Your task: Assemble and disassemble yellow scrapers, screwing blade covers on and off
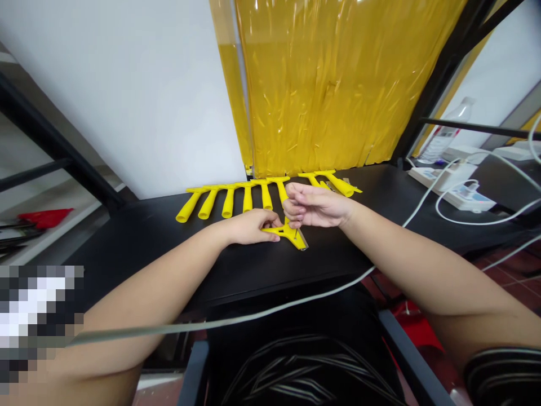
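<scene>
On the black table lies a yellow scraper (299, 241) with a thin metal blade along its near right edge. My left hand (256, 226) is closed on the left side of its head, thumb and fingers pinching the plastic. Just above it, my right hand (315, 207) is curled shut around what looks like a small screwdriver (296, 232). Only its thin shaft shows below the fist, pointing down at the scraper head; the handle is hidden. My right hand also covers part of the scraper's handle.
Several yellow scraper handles (227, 203) lie in a row along the back of the black table (333, 254); more (338, 184) lie to the right. A yellow plastic curtain (329, 90) hangs behind. A white cable (270, 312) crosses in front. Power strips (460, 192) and a bottle (448, 132) stand right.
</scene>
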Available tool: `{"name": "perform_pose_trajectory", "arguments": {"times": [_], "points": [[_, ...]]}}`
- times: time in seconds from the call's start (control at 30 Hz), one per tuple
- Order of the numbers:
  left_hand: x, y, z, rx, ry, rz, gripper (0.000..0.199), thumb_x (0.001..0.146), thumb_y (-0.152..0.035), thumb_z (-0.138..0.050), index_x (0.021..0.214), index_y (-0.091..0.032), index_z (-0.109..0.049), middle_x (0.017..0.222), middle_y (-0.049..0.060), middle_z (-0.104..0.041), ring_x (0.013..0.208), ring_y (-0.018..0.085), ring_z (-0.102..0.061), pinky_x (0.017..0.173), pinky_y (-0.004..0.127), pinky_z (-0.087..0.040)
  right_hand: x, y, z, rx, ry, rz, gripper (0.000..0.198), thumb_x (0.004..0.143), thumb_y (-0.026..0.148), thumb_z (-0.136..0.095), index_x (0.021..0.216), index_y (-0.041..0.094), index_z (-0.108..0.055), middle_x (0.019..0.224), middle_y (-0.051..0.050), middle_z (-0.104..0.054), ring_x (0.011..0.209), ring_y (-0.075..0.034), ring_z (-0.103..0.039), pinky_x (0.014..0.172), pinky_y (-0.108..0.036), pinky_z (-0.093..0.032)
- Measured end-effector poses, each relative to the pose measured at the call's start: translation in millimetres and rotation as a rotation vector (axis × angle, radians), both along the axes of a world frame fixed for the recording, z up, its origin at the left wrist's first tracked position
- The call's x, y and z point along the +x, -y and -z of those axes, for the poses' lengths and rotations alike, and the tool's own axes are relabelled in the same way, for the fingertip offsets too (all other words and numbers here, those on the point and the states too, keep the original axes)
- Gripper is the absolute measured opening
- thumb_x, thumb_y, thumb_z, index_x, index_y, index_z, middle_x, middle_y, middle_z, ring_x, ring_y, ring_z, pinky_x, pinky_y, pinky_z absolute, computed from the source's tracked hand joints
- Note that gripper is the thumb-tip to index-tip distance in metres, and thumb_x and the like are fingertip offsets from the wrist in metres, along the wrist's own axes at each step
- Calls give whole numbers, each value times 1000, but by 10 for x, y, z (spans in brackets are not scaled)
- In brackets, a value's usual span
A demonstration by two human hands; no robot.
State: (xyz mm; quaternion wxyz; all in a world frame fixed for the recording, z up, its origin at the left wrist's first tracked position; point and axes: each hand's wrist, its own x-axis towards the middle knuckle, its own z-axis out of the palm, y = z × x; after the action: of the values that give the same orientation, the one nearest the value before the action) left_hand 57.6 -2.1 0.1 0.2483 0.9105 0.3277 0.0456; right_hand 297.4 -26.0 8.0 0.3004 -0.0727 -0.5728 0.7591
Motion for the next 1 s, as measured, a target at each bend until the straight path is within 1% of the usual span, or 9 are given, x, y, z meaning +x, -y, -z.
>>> {"name": "perform_pose_trajectory", "arguments": {"times": [0.1,0.23,0.3,0.43,0.6,0.7,0.83,0.93,1.0], "points": [[-3,2,5,5,3,1,37,84,-48,-73,105,-18,-70,95,3,-66,82,18,-57,73,29,-44,-6,-31,14,84,31,49,39,93,41,-80,88,22,-46,76,5,-52,70,-11,-54,72,-29,-54],[-3,19,-12,-14,20,14,36,86,-47,-72,107,-18,-70,98,4,-68,82,18,-58,75,29,-45,16,-108,21,392,57,344,39,80,34,-91,82,18,-56,80,3,-61,71,-10,-62,71,-26,-56],[-1,24,-24,-23,20,15,36,86,-47,-72,107,-18,-70,97,4,-67,82,17,-58,75,29,-44,42,-131,10,488,81,468,38,74,30,-95,80,17,-60,76,3,-62,68,-10,-64,66,-24,-55],[6,11,-33,-14,1,20,37,86,-48,-72,107,-17,-70,93,3,-66,80,18,-57,72,29,-43,73,-118,-29,506,114,540,39,69,32,-97,76,16,-62,70,2,-66,64,-11,-67,63,-24,-56],[18,2,-44,-9,-8,29,37,87,-47,-71,109,-17,-70,97,4,-68,81,18,-60,75,30,-45,72,-101,-56,531,113,576,42,70,33,-97,70,17,-58,66,2,-67,59,-10,-66,59,-22,-55],[23,7,-51,0,-25,30,37,87,-46,-71,110,-18,-70,99,5,-69,83,19,-61,76,30,-45,102,-115,-52,529,109,544,38,73,33,-95,72,16,-61,69,0,-70,62,-12,-70,61,-23,-57],[21,5,-44,5,-32,36,38,88,-46,-69,112,-17,-70,103,6,-69,85,19,-61,76,30,-45,140,-117,-43,477,129,375,28,83,35,-89,86,14,-71,82,-5,-76,75,-16,-74,74,-29,-60],[22,4,-43,13,-39,29,39,88,-47,-69,113,-18,-69,101,5,-69,84,19,-60,74,30,-44,127,-84,-50,338,130,207,29,91,39,-81,96,12,-72,88,-7,-75,82,-17,-73,82,-33,-60],[26,7,-46,10,-39,18,37,88,-48,-69,110,-18,-69,102,5,-69,85,19,-60,74,30,-44,99,-47,-58,207,97,105,31,96,42,-75,96,12,-70,79,-3,-68,75,-15,-68,81,-34,-58]]}}
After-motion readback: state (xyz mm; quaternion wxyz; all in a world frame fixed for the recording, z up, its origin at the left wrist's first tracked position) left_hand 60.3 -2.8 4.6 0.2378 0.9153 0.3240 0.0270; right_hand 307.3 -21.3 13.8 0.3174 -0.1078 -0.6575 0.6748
